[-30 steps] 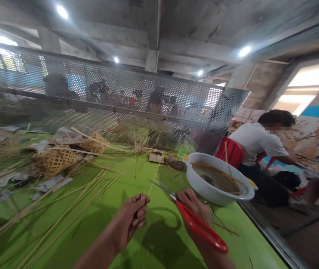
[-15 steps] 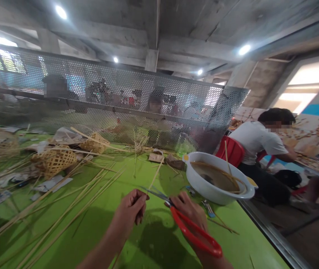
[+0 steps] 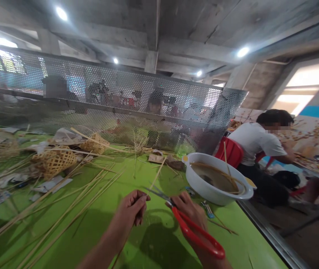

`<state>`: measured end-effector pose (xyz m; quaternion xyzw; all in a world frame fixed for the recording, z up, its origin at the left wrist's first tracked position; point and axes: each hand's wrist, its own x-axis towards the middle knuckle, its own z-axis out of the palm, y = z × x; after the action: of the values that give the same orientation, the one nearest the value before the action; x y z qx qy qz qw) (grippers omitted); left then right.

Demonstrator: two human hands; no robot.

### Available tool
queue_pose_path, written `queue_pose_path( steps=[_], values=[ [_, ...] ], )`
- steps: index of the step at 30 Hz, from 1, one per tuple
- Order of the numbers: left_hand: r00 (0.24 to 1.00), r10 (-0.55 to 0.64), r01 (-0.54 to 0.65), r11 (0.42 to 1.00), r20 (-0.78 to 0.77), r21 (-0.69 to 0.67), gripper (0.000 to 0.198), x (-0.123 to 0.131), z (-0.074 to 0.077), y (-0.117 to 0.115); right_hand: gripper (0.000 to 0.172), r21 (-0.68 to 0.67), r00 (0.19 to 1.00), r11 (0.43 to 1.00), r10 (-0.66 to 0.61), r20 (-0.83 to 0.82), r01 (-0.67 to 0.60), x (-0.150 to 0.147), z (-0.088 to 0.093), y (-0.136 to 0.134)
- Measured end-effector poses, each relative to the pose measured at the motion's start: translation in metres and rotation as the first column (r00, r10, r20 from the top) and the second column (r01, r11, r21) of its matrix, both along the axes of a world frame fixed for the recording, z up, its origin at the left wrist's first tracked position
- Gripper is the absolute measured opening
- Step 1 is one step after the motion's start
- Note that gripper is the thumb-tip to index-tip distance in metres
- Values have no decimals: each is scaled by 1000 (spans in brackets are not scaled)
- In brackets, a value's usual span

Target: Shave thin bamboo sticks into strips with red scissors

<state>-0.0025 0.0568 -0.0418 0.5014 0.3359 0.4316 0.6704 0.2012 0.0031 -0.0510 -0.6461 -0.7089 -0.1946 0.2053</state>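
Red-handled scissors point(image 3: 180, 221) are gripped in my right hand point(image 3: 190, 210), their blades slightly apart and pointing left toward my left hand point(image 3: 135, 207). My left hand is closed, thumb against fingers, pinching a thin bamboo strip point(image 3: 158, 172). The strip slants up and away past the scissor blades, and a thin tail shows below the left wrist. Whether the blades touch the strip, I cannot tell. Both hands are just above the green tabletop point(image 3: 106, 220).
Long bamboo strips point(image 3: 72, 205) and woven baskets point(image 3: 55, 160) lie at left among paper scraps. A white basin point(image 3: 221, 198) of water stands at right, metal clips point(image 3: 208, 210) beside it. A perforated metal screen point(image 3: 120, 116) backs the table. Another person point(image 3: 260, 140) sits at right.
Both hands stay in nearly the same place. The scissors have shifted slightly, with the handles a little lower and to the right. The strip remains in the left hand.
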Motion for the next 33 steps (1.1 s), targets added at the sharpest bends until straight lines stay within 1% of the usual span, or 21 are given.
queue_pose_path(
  steps=[3,5,7,8,10,12,14,17,19,21,23,26,28,30,31,33],
  values=[
    [999,-30,32,998,35,-49,26,-1,3,-4,40,20,992,997,-66,-112,68,11,5,-1],
    [996,-43,49,996,81,-80,26,0,1,-3,40,71,987,995,-63,-149,74,12,6,-2],
    [991,-46,59,993,126,-106,28,1,-3,-1,39,101,993,994,-38,-111,50,7,4,-4],
    [989,-46,62,992,143,-113,28,1,-4,1,39,96,997,995,-16,-72,23,3,2,-4],
    [987,-41,60,991,157,-118,28,1,-5,2,38,59,999,998,37,0,-37,-4,-2,-3],
    [987,-49,68,990,155,-120,26,1,-3,2,36,28,999,998,51,8,-52,-5,-4,-1],
    [986,-68,87,989,150,-123,23,-1,1,-1,34,12,999,1000,2,-47,-2,1,-5,2],
    [984,-100,120,984,149,-131,23,-3,4,-5,33,29,983,994,-103,-152,109,18,-2,5],
    [984,-103,123,982,145,-140,24,-3,3,-6,34,69,971,988,-122,-206,139,25,0,5],
    [983,-105,126,982,151,-143,24,-2,2,-5,36,107,967,986,-102,-235,129,25,2,2],
    [981,-94,118,983,170,-139,23,-2,-1,-3,37,103,977,991,-62,-206,84,17,2,-1],
    [975,-78,110,983,207,-147,20,-1,-2,0,40,36,998,999,10,-68,-8,0,-1,-4],
    [970,-79,118,980,231,-163,18,-2,-1,0,41,23,999,999,44,10,-45,-7,-3,-3],
    [964,-98,146,972,247,-183,17,-3,2,-2,42,32,999,999,32,27,-33,-6,-3,-1],
    [961,-112,164,967,253,-196,17,-4,3,-4,41,33,1000,999,6,9,-6,-3,-3,0],
    [955,-141,202,954,261,-222,17,-5,6,-7,38,35,995,997,-60,-79,63,8,0,3]
  ],
)
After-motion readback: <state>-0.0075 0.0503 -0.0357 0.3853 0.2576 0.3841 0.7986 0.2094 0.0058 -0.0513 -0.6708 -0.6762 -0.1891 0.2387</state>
